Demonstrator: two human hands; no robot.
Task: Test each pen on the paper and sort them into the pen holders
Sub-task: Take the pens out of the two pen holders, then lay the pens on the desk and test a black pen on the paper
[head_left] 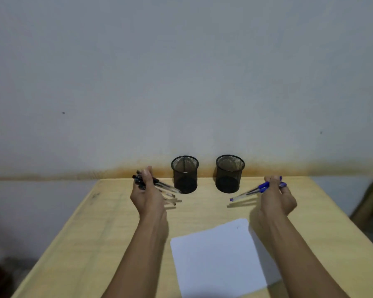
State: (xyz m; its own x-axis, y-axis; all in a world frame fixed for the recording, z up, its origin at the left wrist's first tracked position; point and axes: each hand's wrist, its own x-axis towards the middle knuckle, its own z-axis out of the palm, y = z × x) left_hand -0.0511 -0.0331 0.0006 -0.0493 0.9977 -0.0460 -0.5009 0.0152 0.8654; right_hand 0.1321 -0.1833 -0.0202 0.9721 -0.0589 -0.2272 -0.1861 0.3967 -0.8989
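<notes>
Here I see the left hand (148, 195) closed around a bundle of black-capped pens (159, 186), just left of the left mesh holder (185, 174). The right hand (276, 198) grips blue pens (251, 192), near the right mesh holder (229, 173). The white paper (218, 257) lies on the wooden table (99, 233), between my forearms.

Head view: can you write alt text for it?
Left hand grips a bunch of black pens and right hand holds blue pens, above a wooden table. Two black mesh pen holders stand behind; white paper lies in front.
</notes>
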